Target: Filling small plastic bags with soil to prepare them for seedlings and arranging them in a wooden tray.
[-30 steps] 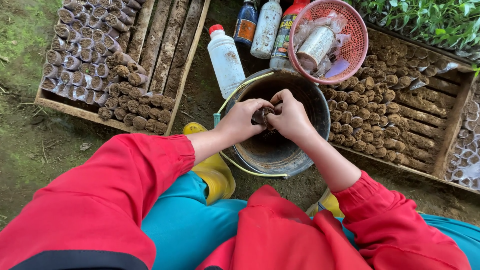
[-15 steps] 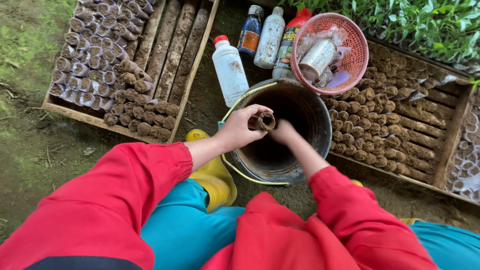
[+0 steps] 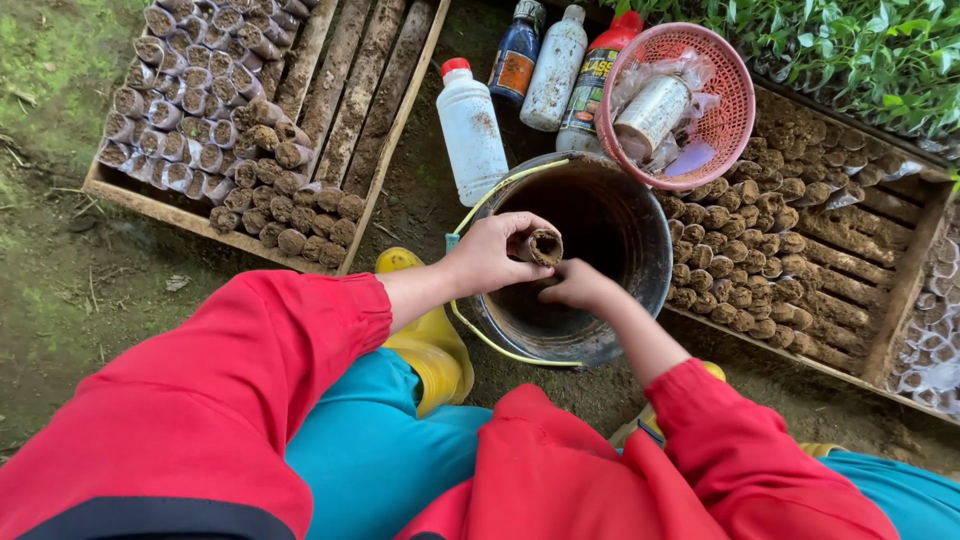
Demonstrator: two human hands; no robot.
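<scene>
My left hand [image 3: 492, 254] grips a small soil-filled seedling tube [image 3: 544, 246], held on its side over the dark bucket [image 3: 640, 210]. My right hand [image 3: 575, 285] sits just below the tube, inside the bucket's near rim, fingers curled down towards the soil; what it holds is hidden. Both arms wear red sleeves.
A wooden tray [image 3: 130, 195] at the left holds several filled tubes [image 3: 250, 150]. Another wooden tray [image 3: 905, 290] at the right holds more rows. A white bottle [image 3: 472, 125], dark bottles [image 3: 520, 50] and a pink basket [image 3: 735, 110] stand behind the bucket. A yellow boot [image 3: 435, 345] is beside it.
My right hand has dropped from beside the tube down into the bucket, while my left hand keeps holding the tube over the bucket.
</scene>
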